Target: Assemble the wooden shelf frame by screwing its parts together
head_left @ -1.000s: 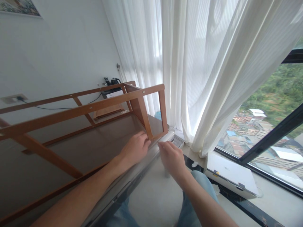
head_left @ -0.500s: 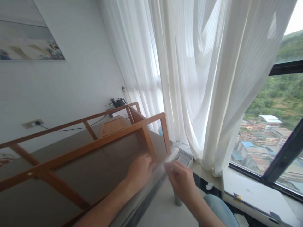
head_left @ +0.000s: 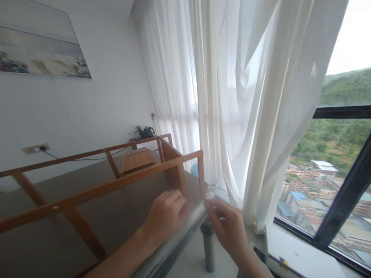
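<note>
An orange-brown wooden frame [head_left: 136, 177] with slanted side bars lies across the grey-brown surface of a bed or table. My left hand [head_left: 166, 211] is beside the upright bar at its near right end. Its fingers look curled, but motion smears their tips, so I cannot tell whether it holds anything. Close by on the right, my right hand [head_left: 227, 222] is closed in a pinch near the foot of the frame's end post. A small whitish spot shows between its fingers, too small to name. The surface's pale edge [head_left: 185, 231] runs between my hands.
A wooden panel [head_left: 138, 160] lies behind the frame, near a black kettle [head_left: 148, 132]. White curtains [head_left: 220, 96] hang ahead. A grey leg [head_left: 208, 251] stands under the edge. At right, a white box [head_left: 301, 251] sits below the window. A cable runs from the wall socket [head_left: 36, 148].
My head view has shifted, so the frame and picture sit lower and the window further left. My hands are slightly further apart. More of the grey leg shows.
</note>
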Motion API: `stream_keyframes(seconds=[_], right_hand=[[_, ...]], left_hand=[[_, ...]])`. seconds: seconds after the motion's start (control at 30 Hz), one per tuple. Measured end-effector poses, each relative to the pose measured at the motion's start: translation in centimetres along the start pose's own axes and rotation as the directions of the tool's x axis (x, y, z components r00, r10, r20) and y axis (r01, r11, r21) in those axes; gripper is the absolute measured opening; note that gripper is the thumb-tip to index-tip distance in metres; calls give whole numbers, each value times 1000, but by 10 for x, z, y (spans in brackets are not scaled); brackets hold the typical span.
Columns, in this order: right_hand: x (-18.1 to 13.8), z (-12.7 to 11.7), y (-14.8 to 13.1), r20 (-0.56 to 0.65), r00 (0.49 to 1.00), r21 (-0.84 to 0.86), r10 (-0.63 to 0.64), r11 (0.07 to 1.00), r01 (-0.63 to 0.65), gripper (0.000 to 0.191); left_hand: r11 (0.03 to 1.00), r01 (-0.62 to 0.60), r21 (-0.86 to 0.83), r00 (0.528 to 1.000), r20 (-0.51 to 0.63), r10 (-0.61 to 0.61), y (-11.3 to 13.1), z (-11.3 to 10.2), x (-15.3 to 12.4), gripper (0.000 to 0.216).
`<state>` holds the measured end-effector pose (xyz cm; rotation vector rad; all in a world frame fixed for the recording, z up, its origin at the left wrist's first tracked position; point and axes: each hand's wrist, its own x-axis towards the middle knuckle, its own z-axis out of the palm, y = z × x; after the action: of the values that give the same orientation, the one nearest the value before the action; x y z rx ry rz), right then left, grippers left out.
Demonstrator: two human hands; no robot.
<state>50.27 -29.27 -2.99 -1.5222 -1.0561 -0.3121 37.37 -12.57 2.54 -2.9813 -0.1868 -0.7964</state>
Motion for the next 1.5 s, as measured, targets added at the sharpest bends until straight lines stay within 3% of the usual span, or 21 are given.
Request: stream_keyframes(seconds=[0.07,0.13,0.2,0.27,0.37,0.43,0.63,0.87,1.27,1.5], right_hand=[[8,-4,-2,-11,999,34,36,999,-36,21],[18,-9,-6,-33,998,65,45,997,-43,19],[31,-13,-12,-64,998,77,19,997,-14,17],[44,-16,-19,-87,996,62,-26,998,31,16],[61,-19,-27,-66,994,16,-92,996,93,16],[71,-19,-29,-46,991,-20,-127,992,126,16],[96,-14,-34,-28,977,-104,-212,973,208,12],[119,-1,-42,-14,942,-137,-335,934,330,14],[126,8,-37,17,903,-243,-429,874,420,21],[129,5,-36,75,852,-331,-519,793,512,24]], left_hand=[[997,-69,27,979,-192,73,6,-36,13,34],[995,-43,84,948,-312,68,5,-68,29,25],[986,58,155,946,-324,-5,-1,-89,46,28],[976,116,185,968,-239,-70,-9,-96,59,39],[968,165,187,985,-83,-152,-14,-89,71,42],[964,187,189,982,-51,-180,-14,-82,74,35],[964,181,195,980,-117,-160,-8,-75,74,26],[958,207,201,978,-65,-197,-5,-81,76,27],[958,209,197,978,-41,-205,-3,-83,76,29],[960,209,186,978,-31,-207,-3,-83,77,31]])
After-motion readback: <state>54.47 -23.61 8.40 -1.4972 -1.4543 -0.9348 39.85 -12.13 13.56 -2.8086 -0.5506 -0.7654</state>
